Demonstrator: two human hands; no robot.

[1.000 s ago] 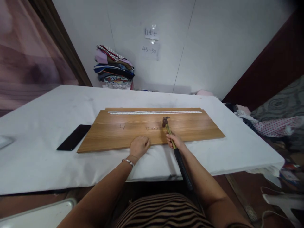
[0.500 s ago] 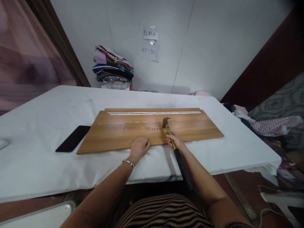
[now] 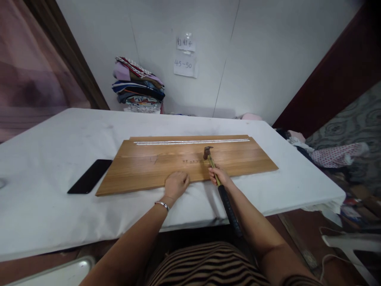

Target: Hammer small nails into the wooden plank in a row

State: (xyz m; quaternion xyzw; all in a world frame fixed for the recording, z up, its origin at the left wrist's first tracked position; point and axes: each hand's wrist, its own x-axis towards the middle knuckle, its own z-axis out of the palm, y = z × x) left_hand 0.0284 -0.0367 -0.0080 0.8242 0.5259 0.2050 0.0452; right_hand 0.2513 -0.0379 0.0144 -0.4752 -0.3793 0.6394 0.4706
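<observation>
My right hand (image 3: 220, 176) is wrapped round the upper, yellowish part of the handle of a claw hammer (image 3: 228, 204). Its rusty head is over the wooden board (image 3: 238, 161), at the right part of a row of small nails (image 3: 192, 161) standing in the wood. Whether the head touches a nail, I cannot tell. My left hand (image 3: 177, 184), a bracelet at its wrist, rests curled on the board's front edge; what its fingers hold, if anything, is hidden. Two white strips (image 3: 190, 142) run along the board's far side. Short thin marks or nails (image 3: 153, 160) show left of the row.
The board lies on a white-covered table (image 3: 38, 171). A black tablet-like slab (image 3: 90, 176) lies left of it. Folded clothes (image 3: 139, 85) are stacked at the back by the wall, under paper notes (image 3: 185, 65). A white chair (image 3: 354, 248) stands at the lower right.
The view has shifted slightly. The hammer and both my hands keep nearly the same place over the board.
</observation>
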